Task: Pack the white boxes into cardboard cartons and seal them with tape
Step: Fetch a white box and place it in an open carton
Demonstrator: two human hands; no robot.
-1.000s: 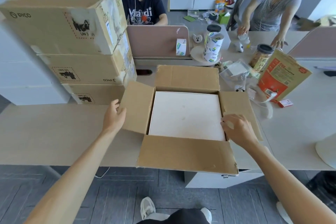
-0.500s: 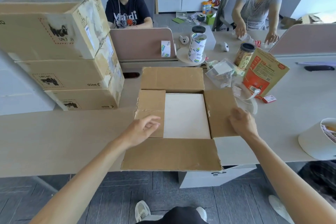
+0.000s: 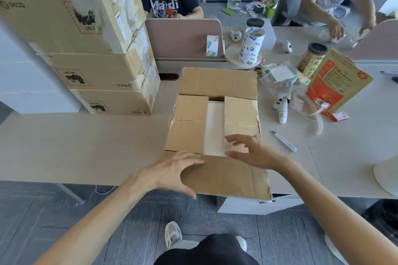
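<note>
Hovering with fingers splayed and gripping nothing, your left hand hangs over the left end of the near flap, while your right hand, equally loose and empty, floats just above the near end of the right side flap. A second ago each hand was out at a side flap and the whole top of the white box lay bare. Now the left side flap and the right one both lie folded inward, and only a narrow pale strip of the box shows between them at the centre of the frame. So the box is seated inside the carton and the first pair of flaps is down. The far flap is not yet folded over, and the near one hangs out past the edge of the worktop towards you. Both hands have drawn in to that near flap, so lifting it looks like your next job, then the far one. The tape rolls wait beyond the carton, upper centre-right of the frame, untouched; sealing comes after both long flaps meet.
</note>
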